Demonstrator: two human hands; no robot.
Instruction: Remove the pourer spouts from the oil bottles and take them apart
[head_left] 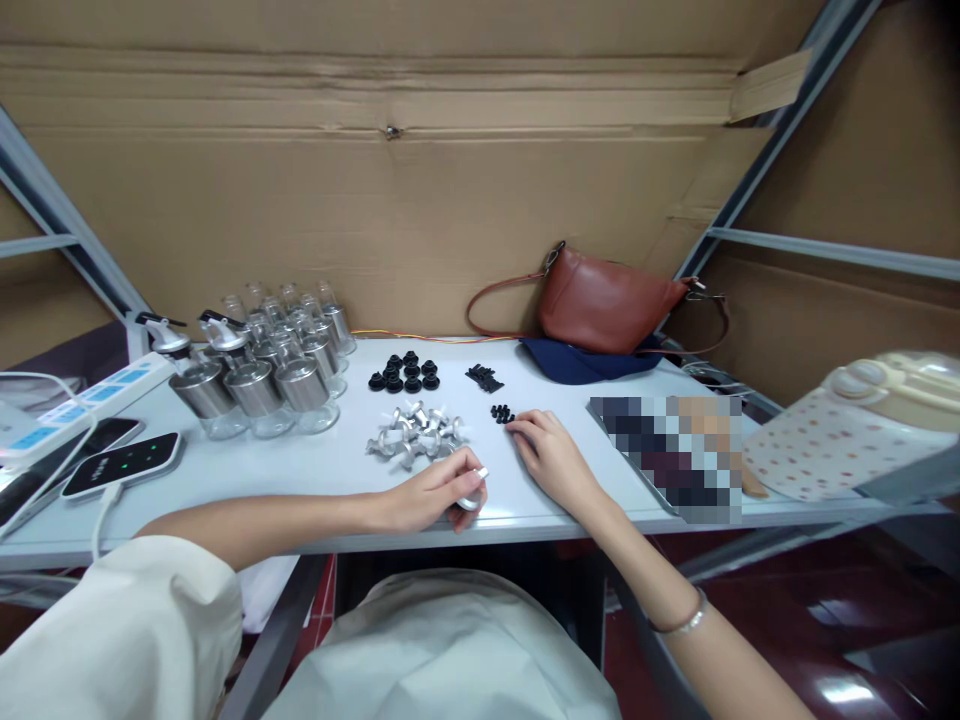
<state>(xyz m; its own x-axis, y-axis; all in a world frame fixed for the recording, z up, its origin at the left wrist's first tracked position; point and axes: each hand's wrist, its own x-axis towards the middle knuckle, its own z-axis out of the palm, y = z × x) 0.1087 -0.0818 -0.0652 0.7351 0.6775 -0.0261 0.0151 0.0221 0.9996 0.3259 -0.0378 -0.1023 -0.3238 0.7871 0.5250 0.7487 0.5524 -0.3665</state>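
Note:
My left hand (439, 497) is closed around a silver metal pourer spout (471, 500) with a white end, held just above the table's front edge. Beside it lies a pile of similar silver spouts (412, 440). My right hand (553, 462) rests on the table, fingertips drawn together at the edge of a small cluster of black parts (501, 412). What sits between those fingertips is too small to make out. Farther back are several round black caps (405, 375) and a heap of thin black pieces (485, 378).
Several glass-and-steel bottles (251, 395) stand at the left, two topped with pourers. A power strip (82, 405) and a white-edged device (124, 465) lie farther left. A brown bag (607, 300) on dark-blue cloth (592, 362), a blurred-out flat object (667, 455) and a dotted item (817, 440) occupy the right.

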